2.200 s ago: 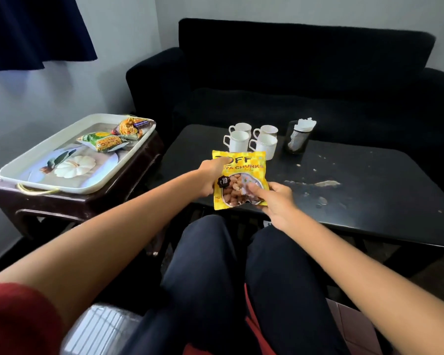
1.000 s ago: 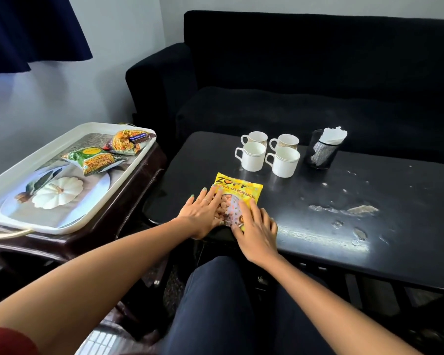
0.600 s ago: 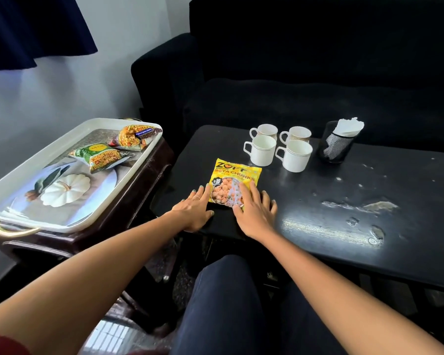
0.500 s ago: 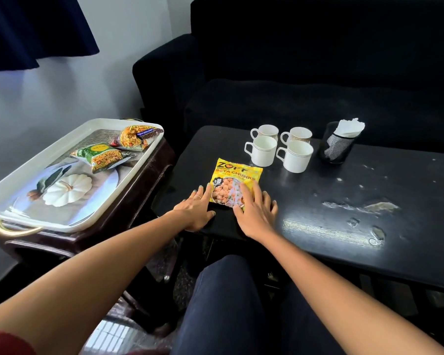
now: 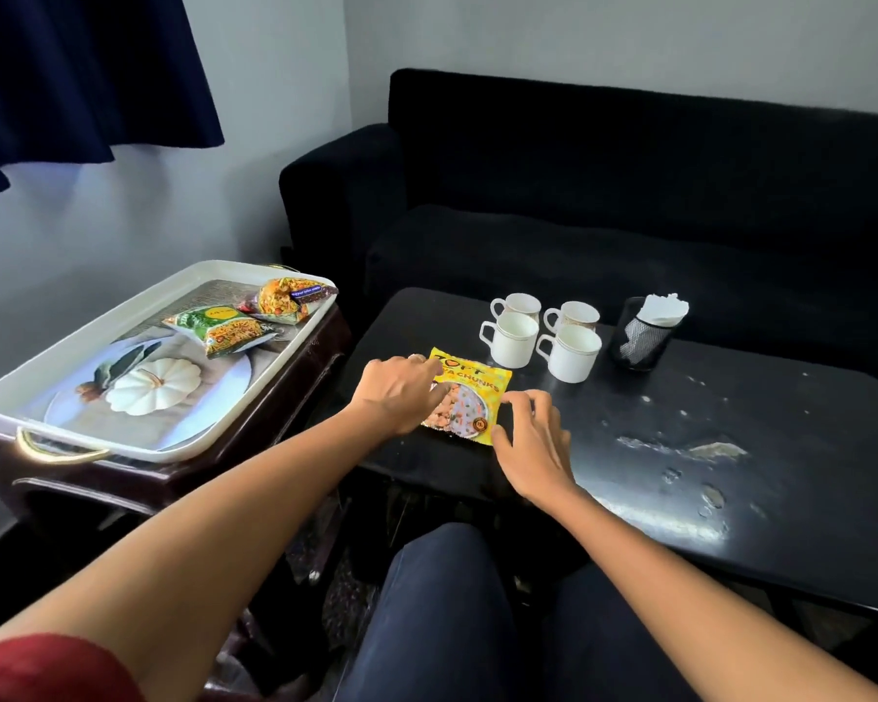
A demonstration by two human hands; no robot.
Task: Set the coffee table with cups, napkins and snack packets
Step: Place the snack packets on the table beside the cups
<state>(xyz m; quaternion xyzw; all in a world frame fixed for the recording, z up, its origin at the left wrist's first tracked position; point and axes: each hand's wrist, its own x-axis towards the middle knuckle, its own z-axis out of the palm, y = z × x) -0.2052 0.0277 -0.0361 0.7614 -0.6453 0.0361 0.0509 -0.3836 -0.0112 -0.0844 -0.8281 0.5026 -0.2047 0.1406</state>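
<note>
A yellow snack packet [image 5: 472, 392] lies on the black coffee table [image 5: 731, 478] near its front left edge. My left hand [image 5: 401, 392] covers the packet's left side, fingers curled over its edge. My right hand [image 5: 533, 438] holds the right edge, fingertips bent against it and thumb at the lower corner. Several white cups [image 5: 515, 339] stand grouped just behind the packet. Right of them, a black mesh holder [image 5: 639, 342] carries white napkins [image 5: 662, 309]. A green snack packet [image 5: 221, 331] and an orange one [image 5: 287, 301] lie on a white tray [image 5: 31, 392] to the left.
The tray rests on a dark wooden side table [image 5: 285, 397] left of the coffee table. A black sofa [image 5: 629, 195] stands behind the table. The tabletop shows scuffed patches [image 5: 680, 448] on the right. My knees [image 5: 452, 600] are below the table's front edge.
Both hands were pressing flat on the packet's near end. They have shifted to its left and right edges with fingers curled, and the packet has turned slightly.
</note>
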